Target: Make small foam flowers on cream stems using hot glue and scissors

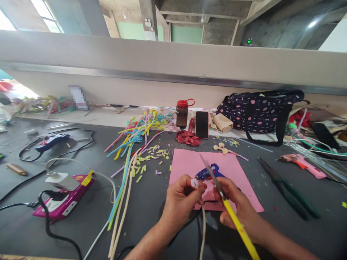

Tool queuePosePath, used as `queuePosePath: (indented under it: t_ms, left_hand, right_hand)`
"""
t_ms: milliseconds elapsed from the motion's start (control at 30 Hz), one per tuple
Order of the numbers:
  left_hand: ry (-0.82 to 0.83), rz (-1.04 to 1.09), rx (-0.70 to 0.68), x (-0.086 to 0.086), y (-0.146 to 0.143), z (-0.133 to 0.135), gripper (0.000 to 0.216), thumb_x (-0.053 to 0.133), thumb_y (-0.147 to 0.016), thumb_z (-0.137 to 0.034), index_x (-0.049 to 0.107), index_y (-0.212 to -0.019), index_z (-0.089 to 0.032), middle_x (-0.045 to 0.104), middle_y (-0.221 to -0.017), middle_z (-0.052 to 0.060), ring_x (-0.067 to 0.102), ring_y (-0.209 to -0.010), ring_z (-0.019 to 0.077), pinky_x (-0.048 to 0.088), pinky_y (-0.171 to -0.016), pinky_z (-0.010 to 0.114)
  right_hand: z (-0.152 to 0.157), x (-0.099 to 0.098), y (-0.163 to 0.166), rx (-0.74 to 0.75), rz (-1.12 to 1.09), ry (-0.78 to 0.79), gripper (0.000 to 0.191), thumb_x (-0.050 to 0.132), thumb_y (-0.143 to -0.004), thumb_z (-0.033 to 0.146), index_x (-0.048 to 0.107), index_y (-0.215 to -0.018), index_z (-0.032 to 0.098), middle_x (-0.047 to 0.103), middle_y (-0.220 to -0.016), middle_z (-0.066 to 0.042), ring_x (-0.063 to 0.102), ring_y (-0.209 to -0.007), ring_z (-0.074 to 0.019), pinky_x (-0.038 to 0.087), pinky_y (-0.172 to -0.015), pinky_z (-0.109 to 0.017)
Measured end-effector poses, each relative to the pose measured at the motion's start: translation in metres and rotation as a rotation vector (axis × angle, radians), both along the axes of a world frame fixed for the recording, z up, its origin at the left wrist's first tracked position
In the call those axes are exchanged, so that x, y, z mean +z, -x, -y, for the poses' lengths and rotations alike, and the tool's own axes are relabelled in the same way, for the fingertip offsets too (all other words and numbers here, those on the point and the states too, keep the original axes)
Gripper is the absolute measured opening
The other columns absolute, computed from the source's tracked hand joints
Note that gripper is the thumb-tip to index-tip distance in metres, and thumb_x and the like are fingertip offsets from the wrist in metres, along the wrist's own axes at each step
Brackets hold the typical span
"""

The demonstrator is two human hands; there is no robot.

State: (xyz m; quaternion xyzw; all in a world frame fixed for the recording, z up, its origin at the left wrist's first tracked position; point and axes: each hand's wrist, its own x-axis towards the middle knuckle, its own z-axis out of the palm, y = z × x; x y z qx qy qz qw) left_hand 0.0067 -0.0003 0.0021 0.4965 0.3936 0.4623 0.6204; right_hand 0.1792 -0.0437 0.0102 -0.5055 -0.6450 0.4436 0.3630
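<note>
White-lilac floret point(194, 183) pinched in left hand point(179, 200), fingertips closed; cream stem point(204, 227) below, long axis toward person. Right hand point(244, 207) curled round yellow-handled pointed tool point(239, 227), tip forward-left. Beyond hands, partly behind tool: blue glue gun point(202, 174) on pink sheet point(185, 160). Rightward: green-handled pliers point(295, 200).

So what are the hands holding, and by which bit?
The right hand holds a yellow-handled tool near where the handle meets the metal. The left hand pinches a small white piece, but I can't tell exactly where.
</note>
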Motion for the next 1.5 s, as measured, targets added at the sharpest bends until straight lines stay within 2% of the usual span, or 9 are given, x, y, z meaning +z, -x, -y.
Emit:
queuePosePath:
  t_ms: [67,133,300,433,567,1100,1500]
  left_hand:
    - [0.062,-0.026,-0.054,-0.001,-0.002,0.0,0.021,0.069,-0.067,-0.023,0.049,-0.063,-0.017,0.058,-0.048,-0.004,0.051,-0.038,0.0069,0.035,-0.037,0.015]
    - [0.123,-0.061,-0.106,-0.002,-0.004,0.001,0.023,0.069,-0.066,-0.024,0.048,-0.063,-0.018,0.054,-0.044,-0.006,0.047,-0.033,0.0062,0.03,-0.033,0.014]
    - [0.126,-0.148,-0.169,-0.005,-0.006,0.002,0.024,0.07,-0.065,-0.027,0.048,-0.062,-0.017,0.057,-0.048,-0.005,0.045,-0.032,0.0053,0.029,-0.033,0.015]
    - [0.121,-0.193,-0.232,-0.004,-0.006,0.001,0.024,0.069,-0.066,-0.029,0.048,-0.062,-0.017,0.057,-0.049,-0.005,0.042,-0.031,0.0045,0.027,-0.033,0.016]
    - [0.135,-0.218,-0.27,-0.002,-0.007,0.002,0.024,0.067,-0.067,-0.03,0.048,-0.062,-0.017,0.057,-0.052,-0.004,0.044,-0.033,0.0049,0.028,-0.034,0.016]
    - [0.012,-0.326,-0.282,-0.008,-0.004,0.001,0.018,0.065,-0.07,-0.029,0.052,-0.062,-0.018,0.044,-0.044,-0.008,0.039,-0.038,0.0061,0.028,-0.04,0.018]
    - [-0.078,-0.381,-0.28,-0.011,-0.004,0.0,0.015,0.062,-0.07,-0.024,0.052,-0.061,-0.018,0.044,-0.049,-0.006,0.038,-0.044,0.0071,0.028,-0.044,0.018]
  right_hand:
    - [-0.005,0.004,0.001,-0.083,-0.228,0.062,0.051,0.058,-0.068,0.014,0.039,-0.114,0.026,0.052,-0.087,0.0,0.052,-0.072,-0.0131,0.042,-0.061,-0.024]
    - [-0.011,0.006,0.002,-0.159,-0.363,0.085,0.046,0.059,-0.071,0.017,0.04,-0.111,0.025,0.051,-0.079,0.003,0.05,-0.064,-0.0106,0.041,-0.056,-0.022]
    - [-0.02,0.003,0.002,-0.21,-0.472,0.092,0.039,0.058,-0.075,0.019,0.041,-0.11,0.023,0.05,-0.067,0.006,0.043,-0.049,-0.0077,0.039,-0.045,-0.021]
    - [-0.019,0.0,0.001,-0.213,-0.486,0.074,0.041,0.061,-0.073,0.019,0.042,-0.109,0.023,0.056,-0.075,0.003,0.047,-0.052,-0.0078,0.039,-0.045,-0.02]
    - [-0.017,0.001,0.003,-0.177,-0.475,0.094,0.043,0.062,-0.071,0.015,0.042,-0.109,0.024,0.055,-0.076,0.003,0.045,-0.052,-0.0067,0.038,-0.045,-0.018]
    - [-0.014,-0.003,0.003,-0.114,-0.484,0.06,0.036,0.06,-0.074,0.014,0.044,-0.105,0.022,0.05,-0.076,0.003,0.044,-0.059,-0.0069,0.036,-0.048,-0.017]
    - [-0.016,-0.011,0.003,-0.11,-0.503,0.064,0.039,0.062,-0.071,0.015,0.046,-0.105,0.023,0.05,-0.074,0.005,0.044,-0.055,-0.0059,0.036,-0.047,-0.016]
